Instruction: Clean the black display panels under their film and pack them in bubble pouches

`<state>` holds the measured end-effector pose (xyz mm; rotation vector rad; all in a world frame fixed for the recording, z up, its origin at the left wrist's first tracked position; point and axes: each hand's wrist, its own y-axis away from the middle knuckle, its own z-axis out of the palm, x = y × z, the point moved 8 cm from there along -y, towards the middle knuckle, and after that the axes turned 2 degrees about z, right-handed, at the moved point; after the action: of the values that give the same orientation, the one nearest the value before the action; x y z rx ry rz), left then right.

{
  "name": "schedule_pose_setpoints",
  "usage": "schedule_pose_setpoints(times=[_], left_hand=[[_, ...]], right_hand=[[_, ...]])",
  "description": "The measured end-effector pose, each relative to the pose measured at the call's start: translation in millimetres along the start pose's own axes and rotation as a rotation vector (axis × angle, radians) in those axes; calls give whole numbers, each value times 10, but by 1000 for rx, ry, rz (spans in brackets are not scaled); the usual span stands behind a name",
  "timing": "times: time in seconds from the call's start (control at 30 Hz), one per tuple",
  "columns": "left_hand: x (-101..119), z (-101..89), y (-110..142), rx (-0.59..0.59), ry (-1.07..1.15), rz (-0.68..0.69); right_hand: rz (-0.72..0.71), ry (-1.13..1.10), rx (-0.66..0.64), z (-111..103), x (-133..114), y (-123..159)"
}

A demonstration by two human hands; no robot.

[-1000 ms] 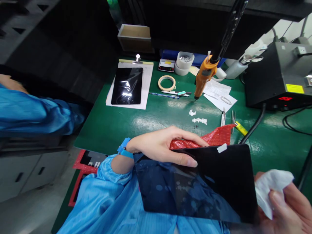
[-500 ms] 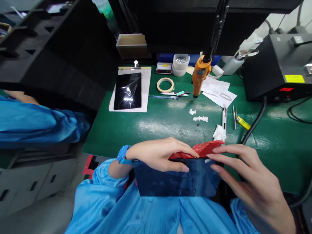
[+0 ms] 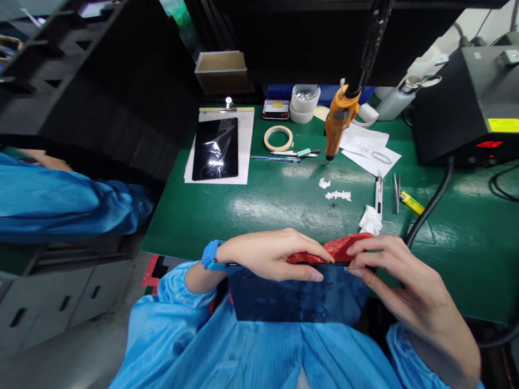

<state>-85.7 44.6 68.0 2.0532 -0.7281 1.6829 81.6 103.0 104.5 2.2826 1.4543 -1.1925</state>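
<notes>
A dark, glossy tablet-like panel [image 3: 292, 300] stands on edge in front of my body, its face tilted towards me. My left hand [image 3: 279, 254] is closed over its top edge, thumb on the face and fingers behind. At the right part of that edge, the thumb and fingertips of my right hand [image 3: 405, 286] come together in a pinch by a small white tab [image 3: 348, 268]. Most of the tab is hidden by the fingers. Behind the panel lies a crumpled red plastic-like piece [image 3: 344, 246], partly covered by both hands.
On the green table [image 3: 263, 210] are a black tablet [image 3: 215, 148] on a clipboard, a tape roll [image 3: 278, 139], pens, paper scraps, a cutter knife [image 3: 378, 197] and tweezers [image 3: 396, 193]. An orange electric screwdriver [image 3: 340, 120] hangs above. At left shows another person's blue sleeve [image 3: 73, 200].
My right thumb and fingers have closed together at the panel's top edge, by the white tab. My left hand keeps its hold. The whole view has shifted slightly.
</notes>
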Motion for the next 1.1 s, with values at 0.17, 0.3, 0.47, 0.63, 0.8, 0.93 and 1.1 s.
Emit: schedule_pose_setpoints(times=[0.17,0.3,0.47,0.63,0.8,0.93,1.1], left_hand=[[-42,-13,26,7,7,-8],[-97,-28,56,19,33,-38],[-192,-86,150,100,48,-74],[-312,-160,341,204,48,-155],[-319,-221,514,313,86,-157],[-316,-275,618,400,94,-180],[-311,-342,699,460,106,-215]], right_hand=[[-23,-27,50,22,62,-22],[-36,-168,60,73,150,-105],[-6,-289,92,146,422,-250],[209,-183,263,30,1129,-352],[473,58,220,59,1872,-421],[600,182,174,180,2157,-453],[662,217,254,202,2194,-457]])
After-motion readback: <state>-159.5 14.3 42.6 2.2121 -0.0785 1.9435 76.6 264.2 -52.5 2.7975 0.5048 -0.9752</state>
